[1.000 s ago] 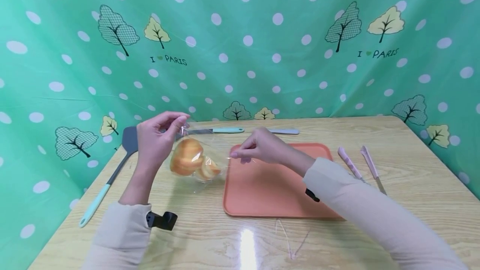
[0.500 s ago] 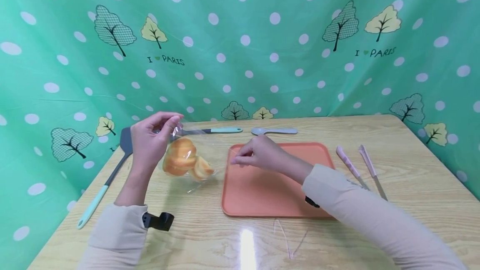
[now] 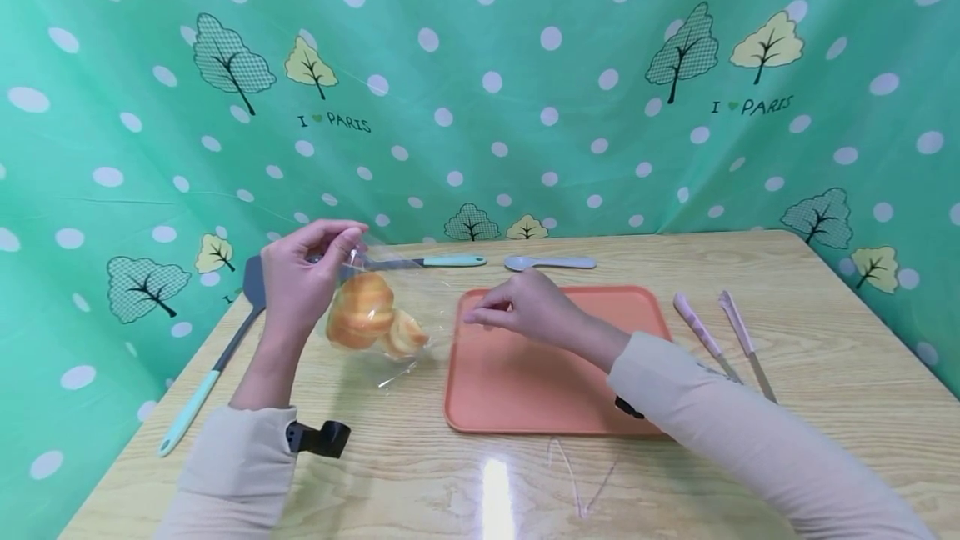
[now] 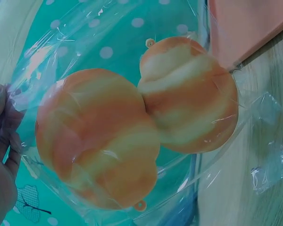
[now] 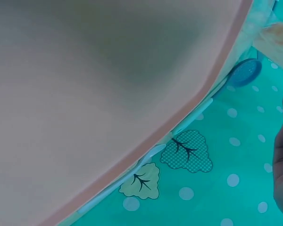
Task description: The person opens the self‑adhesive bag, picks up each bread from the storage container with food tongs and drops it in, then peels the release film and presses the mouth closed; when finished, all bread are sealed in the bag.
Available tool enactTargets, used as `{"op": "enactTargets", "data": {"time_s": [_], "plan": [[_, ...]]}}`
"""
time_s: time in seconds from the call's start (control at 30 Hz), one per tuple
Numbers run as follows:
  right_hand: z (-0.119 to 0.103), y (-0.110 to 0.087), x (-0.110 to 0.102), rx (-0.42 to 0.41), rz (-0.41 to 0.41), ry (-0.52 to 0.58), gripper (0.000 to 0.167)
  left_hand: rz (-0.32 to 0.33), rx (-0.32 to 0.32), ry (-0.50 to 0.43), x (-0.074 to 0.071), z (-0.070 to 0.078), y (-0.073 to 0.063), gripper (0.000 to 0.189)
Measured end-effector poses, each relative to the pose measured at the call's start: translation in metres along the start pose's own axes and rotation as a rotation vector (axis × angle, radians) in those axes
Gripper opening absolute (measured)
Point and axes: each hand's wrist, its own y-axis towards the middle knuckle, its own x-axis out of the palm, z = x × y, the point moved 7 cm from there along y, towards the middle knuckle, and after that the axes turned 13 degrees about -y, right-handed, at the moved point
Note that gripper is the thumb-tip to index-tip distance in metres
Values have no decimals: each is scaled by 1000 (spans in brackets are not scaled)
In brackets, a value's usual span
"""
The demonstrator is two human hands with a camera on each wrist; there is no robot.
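My left hand point(image 3: 303, 273) pinches the upper left of a clear plastic bag point(image 3: 390, 377), which hangs over the table left of the tray. Inside the bag are two orange-and-cream toy buns point(image 3: 360, 311), one partly behind the other. The left wrist view shows both rounded buns point(image 4: 99, 141) close up, each with a small loop, with my left fingers point(image 4: 0, 141) at the bag's edge. My right hand point(image 3: 528, 307), over the tray's left part, has thumb and fingertips pinched together on the bag's thin, stretched right edge. In the right wrist view that hand point(image 5: 282, 165) shows only at the side.
A pink tray point(image 3: 555, 402) lies mid-table. A spatula point(image 3: 202, 394) with a mint handle lies at left. Behind are another mint-handled utensil point(image 3: 453, 260) and a lilac spoon point(image 3: 555, 262). Two lilac-handled utensils point(image 3: 738, 323) lie at right, a thin V-shaped strand point(image 3: 581, 511) in front.
Both hands keep their pinch. The bag with the buns has shifted slightly left with my left hand, and the spoon behind my right hand shows more fully.
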Motion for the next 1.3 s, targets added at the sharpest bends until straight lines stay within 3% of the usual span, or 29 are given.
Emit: {"op": "enactTargets", "data": {"time_s": [0.27,0.57,0.73,0.97,1.17,1.3], "plan": [[6,-6,-1,-1,28,-25,16,79,-65,-56,-14,-4,4,11],[17,-6,-1,134,-4,20,25,79,-99,-133,-22,-9,0,15],[22,-3,2,236,-18,111,24,78,-104,-139,-22,-9,-1,16],[23,-3,1,280,38,252,17,77,-138,-190,-31,-16,-4,17],[14,0,-2,269,110,370,16,101,-199,-428,-48,-30,-12,13],[1,2,2,238,83,498,16,53,-188,-577,-58,-31,-18,13]]}}
